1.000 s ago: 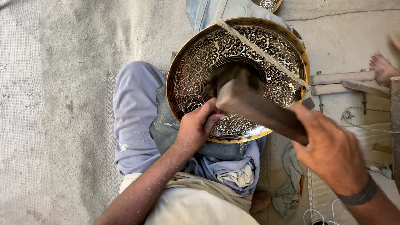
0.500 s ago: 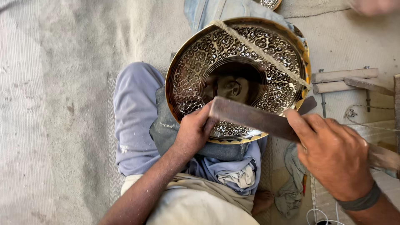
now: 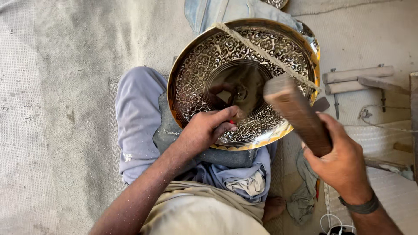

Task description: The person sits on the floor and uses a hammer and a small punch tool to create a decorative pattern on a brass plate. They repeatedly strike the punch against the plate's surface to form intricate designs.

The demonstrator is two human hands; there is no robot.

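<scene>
Near edge: person seated on the floor, beige shirt, grey-blue trousers (image 3: pixel 135 117), knee bent up on the left. Crumpled grey rag (image 3: pixel 305 191) lies near right on the floor, just beside the right forearm; dark band on that wrist. Right hand (image 3: pixel 344 161) at near right, fingers wrapped tight round the near end of a wooden mallet (image 3: pixel 298 113); the mallet slants up-left, its blurred far end over the right part of the tray. Left hand (image 3: pixel 207 130) rests on the near rim area of the tray, fingers (image 3: pixel 226 126) pinched narrow on a small tool with a red tip; tool itself mostly hidden, can't tell its shape. Tray (image 3: pixel 196 69): large round brass piece, dense engraved scroll pattern, plain reflective centre, propped on the lap and tilted toward the camera, centre of scene. A cord (image 3: pixel 257 48) runs diagonally across its far-right face. Far right: wooden bars (image 3: pixel 357 76) on the floor, well apart from the tray. Far centre: light blue cloth (image 3: pixel 226 11) behind the tray's rim.
</scene>
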